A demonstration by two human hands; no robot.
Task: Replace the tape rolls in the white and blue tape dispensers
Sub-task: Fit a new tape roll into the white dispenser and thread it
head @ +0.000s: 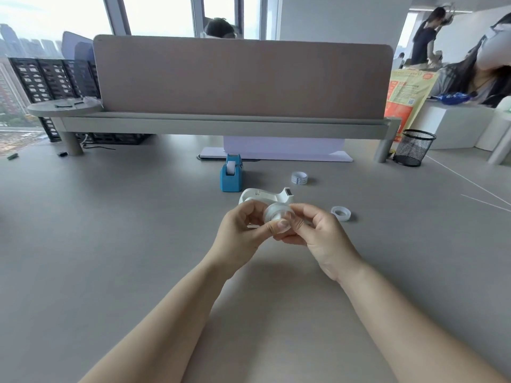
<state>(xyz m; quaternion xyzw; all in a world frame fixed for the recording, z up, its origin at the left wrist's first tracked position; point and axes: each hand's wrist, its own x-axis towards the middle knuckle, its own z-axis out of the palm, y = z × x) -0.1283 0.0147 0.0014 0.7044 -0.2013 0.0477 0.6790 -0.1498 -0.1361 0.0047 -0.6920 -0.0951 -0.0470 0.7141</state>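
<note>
A clear tape roll (277, 217) is held above the grey desk between both hands. My left hand (243, 239) pinches its left side with thumb and fingers. My right hand (318, 236) grips its right side. Just behind the hands lies the white tape dispenser (266, 196), its cutter end pointing right; part of it is hidden by my fingers. The blue tape dispenser (231, 175) stands farther back with a white roll inside. A loose clear roll (341, 213) lies to the right of my right hand. Another roll with blue print (299, 178) rests behind it.
A black mesh pen cup (414, 147) stands at the back right beside a shelf leg. A raised shelf with a brown divider panel (243, 78) crosses the back of the desk. White cables (475, 186) run across the right side. People sit beyond, at the right.
</note>
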